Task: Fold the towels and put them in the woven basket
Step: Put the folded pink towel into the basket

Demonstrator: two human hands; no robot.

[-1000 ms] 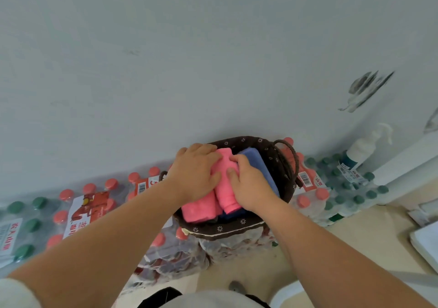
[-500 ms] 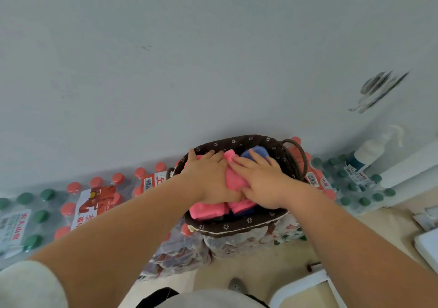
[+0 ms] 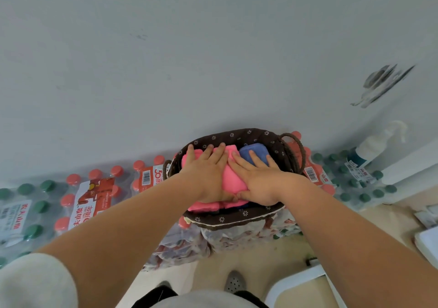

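A woven basket (image 3: 239, 220) with a dark brown flowered lining stands on shrink-wrapped bottle packs against the wall. Inside it lie folded pink towels (image 3: 233, 177) and a folded blue towel (image 3: 257, 152) at the right. My left hand (image 3: 206, 172) lies flat with straight fingers on the pink towels at the left side. My right hand (image 3: 257, 177) lies flat beside it, its fingers spread over the pink and blue towels. Both palms press down, and the two thumbs meet near the basket's front rim.
Packs of red-capped bottles (image 3: 94, 196) and green-capped bottles (image 3: 355, 184) line the wall on both sides of the basket. A white pump bottle (image 3: 376, 144) stands at the right. A white chair edge (image 3: 301, 284) and my shoe (image 3: 234, 282) show on the beige floor below.
Both hands went from gripping the pink towel above the basket to lying flat on the towels inside it. The pink towel has sunk down into the basket.
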